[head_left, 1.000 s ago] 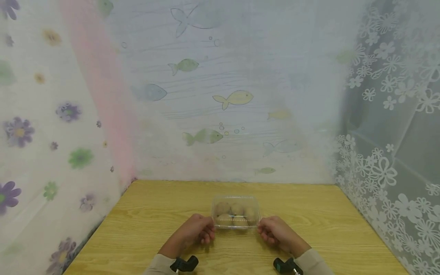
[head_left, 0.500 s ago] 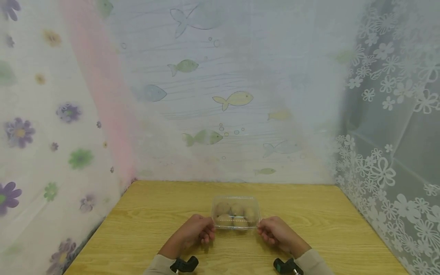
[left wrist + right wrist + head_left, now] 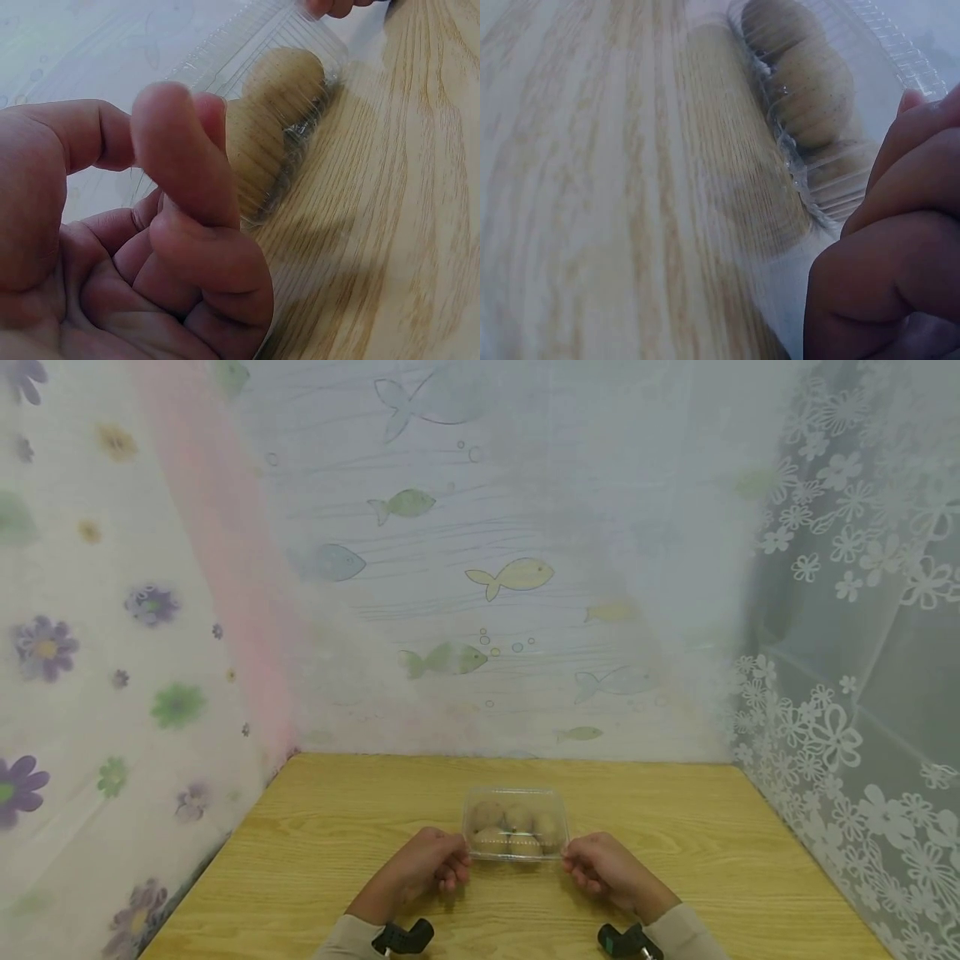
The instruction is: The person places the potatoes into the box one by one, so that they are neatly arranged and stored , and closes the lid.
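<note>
A clear plastic clamshell box (image 3: 517,858) with a ribbed rim sits on the wooden table. Several round, tan, speckled potatoes (image 3: 519,817) show through its transparent walls. At the box's near left corner my left hand (image 3: 429,864) pinches the edge between thumb and forefinger, the other fingers curled in. My right hand (image 3: 609,868) pinches the near right corner in the same way. From the left wrist view, two potatoes (image 3: 281,79) are visible beyond the fingers (image 3: 184,150). In the right wrist view, curled fingers (image 3: 900,180) lie beside the box wall and partly cover it.
The wood-grain table (image 3: 360,802) extends around the box. Behind it hangs a pale fish-print sheet (image 3: 517,677). A flower-print sheet (image 3: 172,660) borders the left side, and a translucent flower-pattern curtain (image 3: 840,727) borders the right.
</note>
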